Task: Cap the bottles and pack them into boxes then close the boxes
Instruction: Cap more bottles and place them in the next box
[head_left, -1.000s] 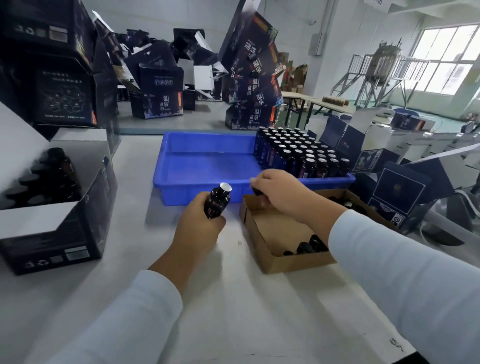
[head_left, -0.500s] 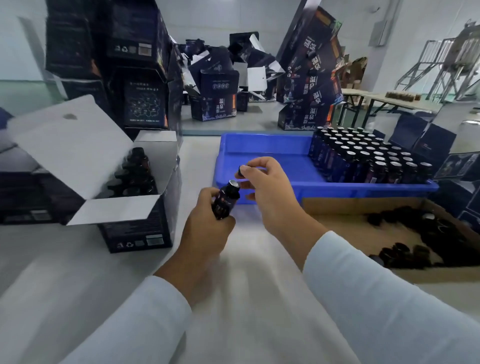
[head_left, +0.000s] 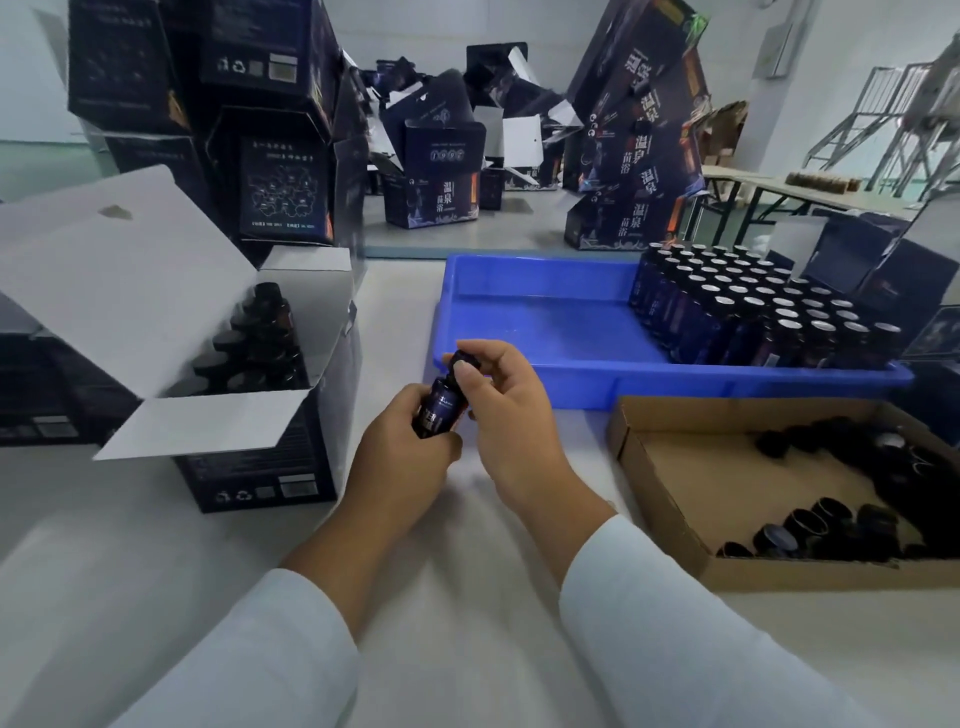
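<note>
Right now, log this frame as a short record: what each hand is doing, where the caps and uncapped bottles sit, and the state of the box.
left hand: grips bottle by its body
right hand: pinches cap on the bottle's neck
uncapped bottles: upright, right end of blue tray
loose caps: in cardboard tray
open box: flaps up, partly filled with capped bottles

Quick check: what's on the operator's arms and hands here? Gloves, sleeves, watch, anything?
Both arms wear plain long white sleeves, smooth fabric with no print or logo, ending at the wrists. The left hand and right hand are bare: no gloves. No watch, rings or wristbands show. No cables or markers on either arm.
</note>
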